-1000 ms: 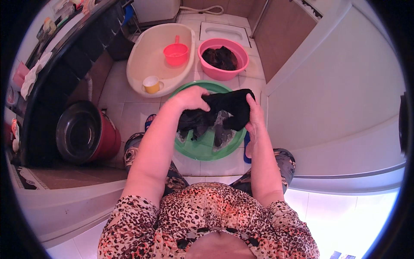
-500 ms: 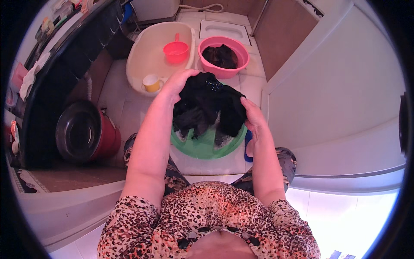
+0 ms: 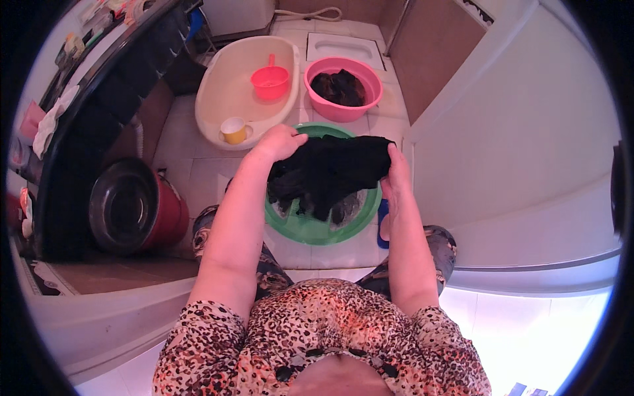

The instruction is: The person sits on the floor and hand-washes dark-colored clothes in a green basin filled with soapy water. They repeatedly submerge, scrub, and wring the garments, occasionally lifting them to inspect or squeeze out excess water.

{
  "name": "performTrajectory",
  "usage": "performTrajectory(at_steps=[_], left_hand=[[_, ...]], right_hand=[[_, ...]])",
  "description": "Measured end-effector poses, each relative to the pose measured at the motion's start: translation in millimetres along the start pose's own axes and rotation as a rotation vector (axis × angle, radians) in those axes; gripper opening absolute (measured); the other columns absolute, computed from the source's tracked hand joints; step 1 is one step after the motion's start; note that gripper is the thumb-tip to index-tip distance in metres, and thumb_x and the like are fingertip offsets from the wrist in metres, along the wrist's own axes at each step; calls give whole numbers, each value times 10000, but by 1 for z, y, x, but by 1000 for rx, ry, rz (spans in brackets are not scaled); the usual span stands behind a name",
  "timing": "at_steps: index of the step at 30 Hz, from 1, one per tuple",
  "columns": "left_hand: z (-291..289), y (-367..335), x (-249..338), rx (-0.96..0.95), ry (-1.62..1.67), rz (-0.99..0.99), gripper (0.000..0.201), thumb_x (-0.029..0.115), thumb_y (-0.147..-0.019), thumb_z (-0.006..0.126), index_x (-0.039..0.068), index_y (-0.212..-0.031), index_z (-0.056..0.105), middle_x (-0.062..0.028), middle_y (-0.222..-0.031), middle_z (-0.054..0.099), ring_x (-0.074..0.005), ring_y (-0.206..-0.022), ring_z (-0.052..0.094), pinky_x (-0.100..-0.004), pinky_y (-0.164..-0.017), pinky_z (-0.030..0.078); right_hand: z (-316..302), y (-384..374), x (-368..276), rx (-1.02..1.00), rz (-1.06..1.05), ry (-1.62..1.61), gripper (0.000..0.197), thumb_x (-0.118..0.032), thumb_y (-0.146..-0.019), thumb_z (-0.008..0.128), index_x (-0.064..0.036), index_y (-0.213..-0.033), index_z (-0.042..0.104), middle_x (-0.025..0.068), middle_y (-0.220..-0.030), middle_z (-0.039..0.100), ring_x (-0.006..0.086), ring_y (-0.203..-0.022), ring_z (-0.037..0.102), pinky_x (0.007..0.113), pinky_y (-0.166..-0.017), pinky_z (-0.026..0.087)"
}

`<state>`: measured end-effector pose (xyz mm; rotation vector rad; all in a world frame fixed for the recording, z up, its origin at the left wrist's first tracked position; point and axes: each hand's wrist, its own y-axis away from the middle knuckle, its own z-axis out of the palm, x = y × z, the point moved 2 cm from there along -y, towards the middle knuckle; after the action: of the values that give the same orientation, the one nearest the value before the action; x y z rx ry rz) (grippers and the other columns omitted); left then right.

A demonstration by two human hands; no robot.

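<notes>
You hold the black cloth (image 3: 337,165) stretched between your two hands, above the green basin (image 3: 307,236), its lower edge hanging toward the suds. Your left hand (image 3: 281,142) pinches the upper left edge; your right hand (image 3: 395,173) clamps the right end, thumb in front, its other fingers mostly hidden. The step in hand looks like opening out and turning the cloth for hand washing. The next move seems to call for a firm grip at both ends, lowering it into the basin without bunching.
</notes>
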<state>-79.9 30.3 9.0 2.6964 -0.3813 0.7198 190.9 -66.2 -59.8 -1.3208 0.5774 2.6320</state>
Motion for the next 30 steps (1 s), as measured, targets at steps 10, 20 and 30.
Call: performTrajectory(at_steps=[10, 20, 30], left_hand=[[10, 3, 9, -10, 333, 100, 352, 322, -860, 697, 9, -1020, 698, -70, -867, 695, -150, -786, 617, -305, -762, 490], [12, -16, 35, -417, 736, 74, 341, 271, -881, 691, -14, -1069, 684, -60, -946, 697, -129, -843, 626, -296, -796, 496], [-45, -152, 96, 86, 763, 198, 368, 303, -916, 643, -6, -1115, 656, -76, -1013, 699, -182, -968, 637, -305, -916, 452]], right_hand=[[-28, -20, 10, 113, -69, -23, 208, -166, -952, 555, -15, -1080, 616, 86, -988, 668, 213, -903, 647, 325, -814, 512], [-5, 16, 44, -410, 114, 1827, 436, -327, -790, 652, -41, -1120, 659, 202, -1120, 654, 354, -1064, 622, 440, -914, 499], [-1, 25, 97, -734, 284, 1884, 428, -380, -823, 630, -49, -1090, 679, 159, -1172, 651, 329, -1087, 622, 415, -911, 510]])
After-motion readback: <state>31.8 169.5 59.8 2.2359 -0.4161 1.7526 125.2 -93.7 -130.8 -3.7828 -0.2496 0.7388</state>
